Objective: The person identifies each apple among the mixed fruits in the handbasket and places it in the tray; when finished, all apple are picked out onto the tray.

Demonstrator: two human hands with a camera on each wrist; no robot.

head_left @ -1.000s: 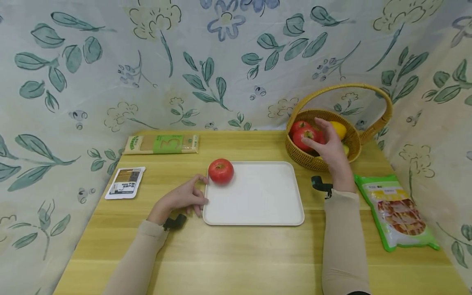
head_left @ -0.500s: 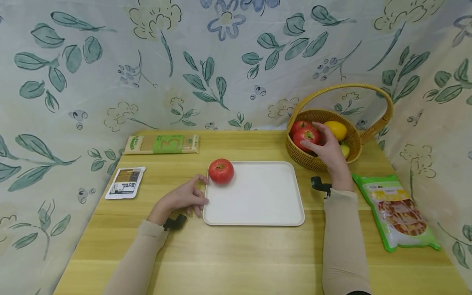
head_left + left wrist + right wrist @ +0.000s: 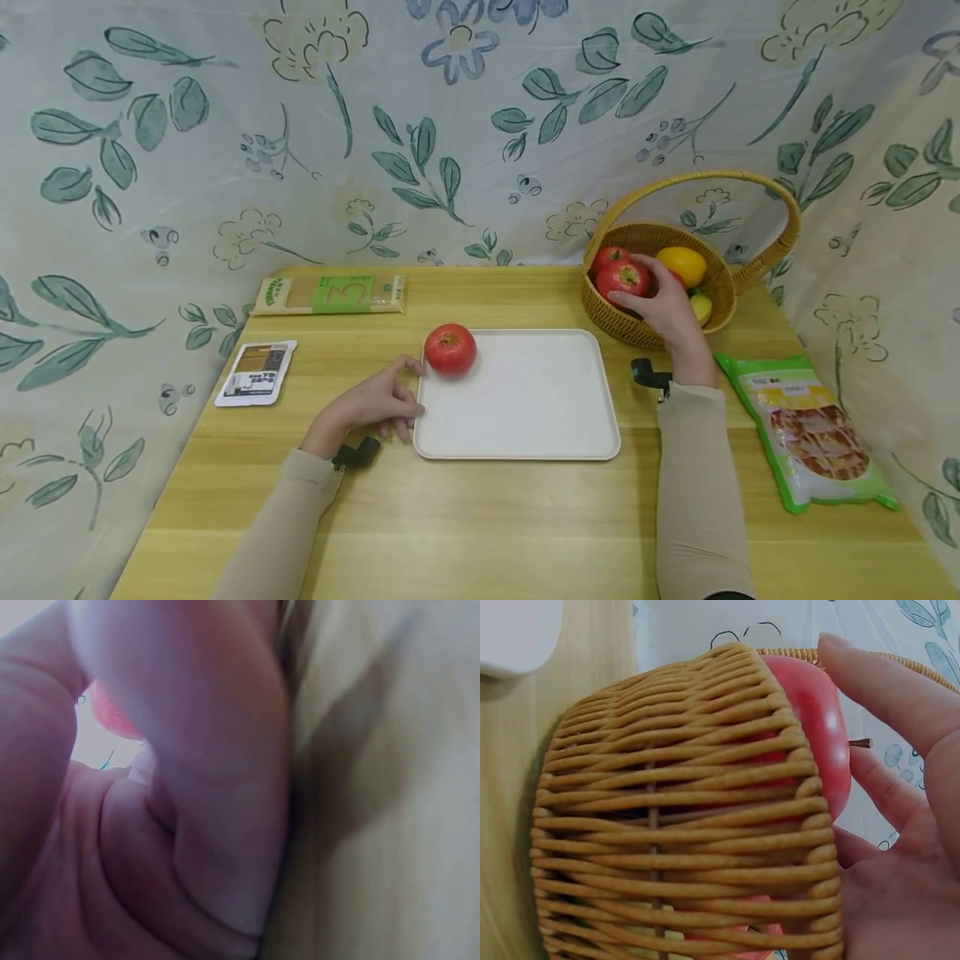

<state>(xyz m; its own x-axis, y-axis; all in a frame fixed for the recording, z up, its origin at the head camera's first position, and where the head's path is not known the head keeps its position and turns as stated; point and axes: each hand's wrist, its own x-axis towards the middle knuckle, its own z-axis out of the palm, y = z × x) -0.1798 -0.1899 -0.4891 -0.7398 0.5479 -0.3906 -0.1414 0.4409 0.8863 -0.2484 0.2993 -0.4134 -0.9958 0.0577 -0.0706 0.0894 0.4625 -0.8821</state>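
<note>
My right hand (image 3: 670, 312) reaches into a wicker basket (image 3: 626, 327), its thumb and fingers round a red apple (image 3: 622, 280). In the right wrist view the thumb lies by the top of that apple (image 3: 826, 724), near its brown stem, with fingers behind it; the woven wall hides its lower part. My left hand (image 3: 372, 402) rests at the left edge of a white tray (image 3: 525, 400), thumb and index fingertips spread apart along the rim, other fingers bent on the table. Another red apple (image 3: 450, 350) sits in the tray's far left corner.
Also in the basket are another red apple (image 3: 609, 255), a lemon (image 3: 684, 266) and a yellow-green fruit (image 3: 701, 308); its tall handle (image 3: 697, 177) arches above. A noodle packet (image 3: 330, 295) and a small white pack (image 3: 257, 373) lie left. A green-edged food bag (image 3: 813, 433) lies right.
My right hand has come down and slightly left onto the apple in the basket, its fingers closing round it. My left hand, the tray and the apple on it stay put.
</note>
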